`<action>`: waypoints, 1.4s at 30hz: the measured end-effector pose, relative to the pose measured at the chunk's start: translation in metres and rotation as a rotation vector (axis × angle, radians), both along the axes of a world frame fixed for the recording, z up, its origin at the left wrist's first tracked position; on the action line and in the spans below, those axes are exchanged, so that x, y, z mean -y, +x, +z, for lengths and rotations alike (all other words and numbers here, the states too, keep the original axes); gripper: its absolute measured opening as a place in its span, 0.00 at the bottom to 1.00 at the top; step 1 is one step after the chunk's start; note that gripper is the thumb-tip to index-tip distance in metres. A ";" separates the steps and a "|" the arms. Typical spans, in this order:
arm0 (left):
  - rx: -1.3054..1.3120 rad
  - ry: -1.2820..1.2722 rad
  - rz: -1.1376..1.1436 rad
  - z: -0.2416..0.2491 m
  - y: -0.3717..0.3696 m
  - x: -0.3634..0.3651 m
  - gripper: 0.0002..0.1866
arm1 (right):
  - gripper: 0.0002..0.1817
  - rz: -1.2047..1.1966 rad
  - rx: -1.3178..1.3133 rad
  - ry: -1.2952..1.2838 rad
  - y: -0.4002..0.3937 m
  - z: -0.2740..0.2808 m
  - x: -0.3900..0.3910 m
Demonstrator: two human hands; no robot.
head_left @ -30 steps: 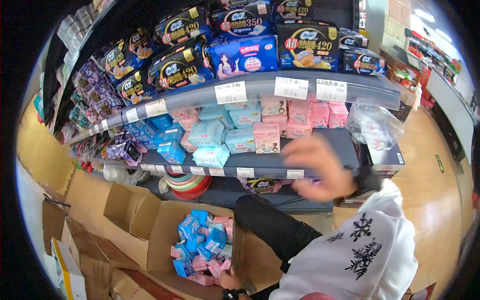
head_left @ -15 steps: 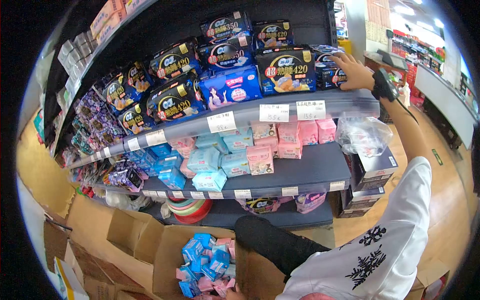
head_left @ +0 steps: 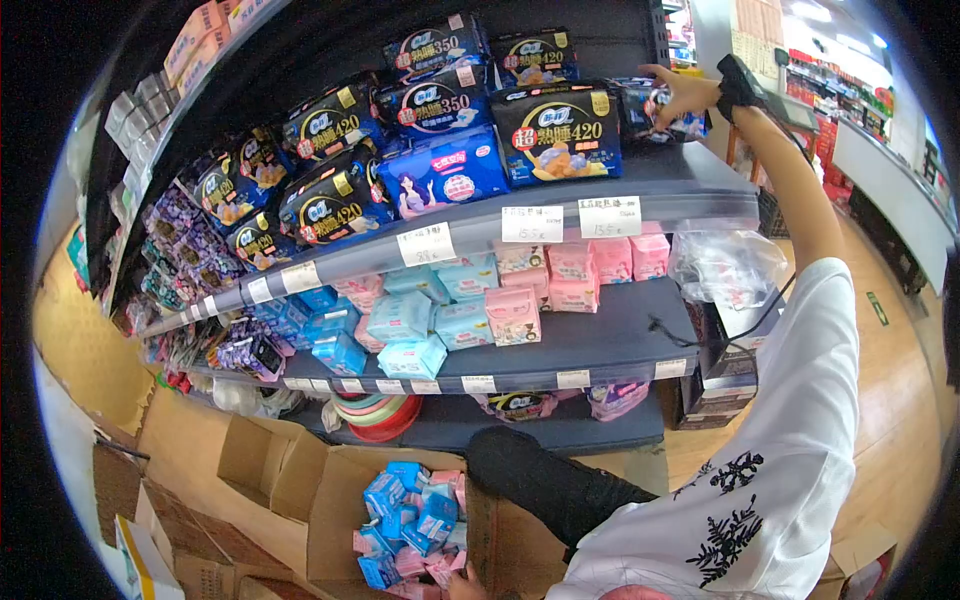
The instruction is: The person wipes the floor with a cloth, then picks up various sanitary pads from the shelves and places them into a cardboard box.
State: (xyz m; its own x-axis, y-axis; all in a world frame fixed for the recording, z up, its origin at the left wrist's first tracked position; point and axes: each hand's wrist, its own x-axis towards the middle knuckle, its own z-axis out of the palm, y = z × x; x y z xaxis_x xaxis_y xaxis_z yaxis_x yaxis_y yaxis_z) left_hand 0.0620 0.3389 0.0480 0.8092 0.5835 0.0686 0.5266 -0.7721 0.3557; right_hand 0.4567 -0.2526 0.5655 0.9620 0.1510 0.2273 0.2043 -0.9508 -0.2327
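Observation:
At the right end of the top shelf (head_left: 690,172), my right hand (head_left: 688,98) has its thumb and fingers spread round a dark blue package (head_left: 640,108), gripping it. Beside it on the left stands a large black package marked 420 (head_left: 562,135), with a blue package (head_left: 440,180) further left. Only a little of my left hand (head_left: 466,584) shows at the bottom edge, by the pink packs (head_left: 440,568) inside a cardboard box (head_left: 335,510); what its fingers hold, if anything, is hidden.
Light blue packs (head_left: 400,316) and pink packs (head_left: 513,314) sit on the middle shelf (head_left: 610,325). Below are stacked basins (head_left: 385,420). A clear plastic bag (head_left: 725,265) lies on boxes at the right. An open carton (head_left: 262,465) stands on the floor.
My right hand has moved up and slightly left, and the dark package at the shelf end has shifted and tilted with it. The view has shifted slightly. My left hand stays near the box.

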 end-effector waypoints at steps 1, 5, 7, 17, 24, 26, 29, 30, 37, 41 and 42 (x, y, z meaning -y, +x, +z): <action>0.011 -0.008 0.000 0.013 -0.001 0.007 0.23 | 0.59 -0.006 0.030 0.060 0.004 0.002 0.005; 0.017 0.015 0.029 -0.001 -0.002 0.006 0.23 | 0.58 -0.238 -0.142 -0.121 0.001 0.019 -0.006; -0.019 0.075 0.054 -0.051 -0.005 -0.018 0.23 | 0.58 -0.236 -0.161 -0.160 0.002 0.028 -0.014; 0.186 0.339 0.070 -0.130 -0.015 -0.047 0.24 | 0.56 -0.101 -0.183 -0.098 0.022 0.024 -0.009; 0.072 0.362 0.169 -0.130 -0.012 -0.040 0.24 | 0.55 -0.175 -0.067 -0.266 -0.009 0.003 -0.010; 0.028 0.315 0.188 -0.113 -0.009 -0.034 0.25 | 0.59 -0.164 -0.096 -0.292 -0.026 0.000 -0.025; -0.003 0.237 0.174 -0.090 -0.004 -0.027 0.26 | 0.61 -0.106 0.061 -0.476 -0.020 -0.008 -0.024; 0.008 0.208 0.143 -0.085 -0.003 -0.026 0.26 | 0.59 -0.140 0.066 -0.448 -0.013 -0.006 -0.021; -0.119 0.090 0.124 -0.065 0.000 -0.022 0.21 | 0.55 0.007 -0.085 0.065 0.005 0.005 -0.018; -0.063 0.157 0.169 -0.072 -0.003 -0.022 0.21 | 0.52 -0.013 -0.014 0.151 -0.006 0.002 -0.016; -0.039 0.143 0.156 -0.073 -0.002 -0.023 0.21 | 0.51 -0.026 0.016 0.143 -0.008 -0.001 -0.017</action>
